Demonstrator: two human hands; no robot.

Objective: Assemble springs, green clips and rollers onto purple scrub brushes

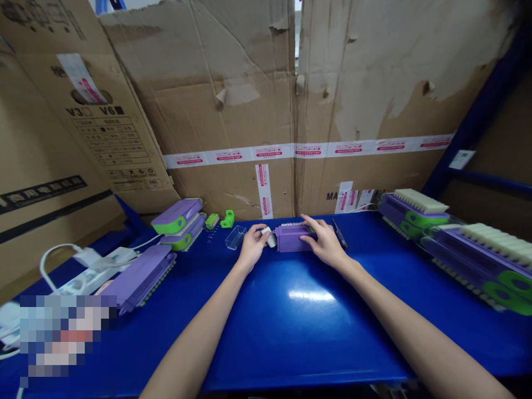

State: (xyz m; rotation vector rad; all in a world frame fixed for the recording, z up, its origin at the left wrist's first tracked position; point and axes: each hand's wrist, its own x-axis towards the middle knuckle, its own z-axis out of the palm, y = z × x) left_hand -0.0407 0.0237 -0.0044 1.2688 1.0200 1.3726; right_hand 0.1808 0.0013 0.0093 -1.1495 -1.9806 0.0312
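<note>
A purple brush (pixel 291 239) with pale bristles along its far side lies on the blue table in front of me. My right hand (pixel 326 244) grips its right end, thumb on the near face and fingers over the top. Between the thumb and fingers of my left hand (pixel 251 247) is a small white piece (pixel 271 238), at the brush's left end. Whether that piece touches the brush I cannot tell. Just left of my left hand sits a clear plastic box (pixel 235 237). A slim black tool (pixel 339 234) lies right of my right hand.
Behind the clear box are a green bracket (pixel 227 219) and a small green part (pixel 212 221). Purple brushes (pixel 139 271) lie at left beside a white power strip (pixel 93 274); more brushes (pixel 477 255) are stacked at right. Cardboard (pixel 233 111) walls the back.
</note>
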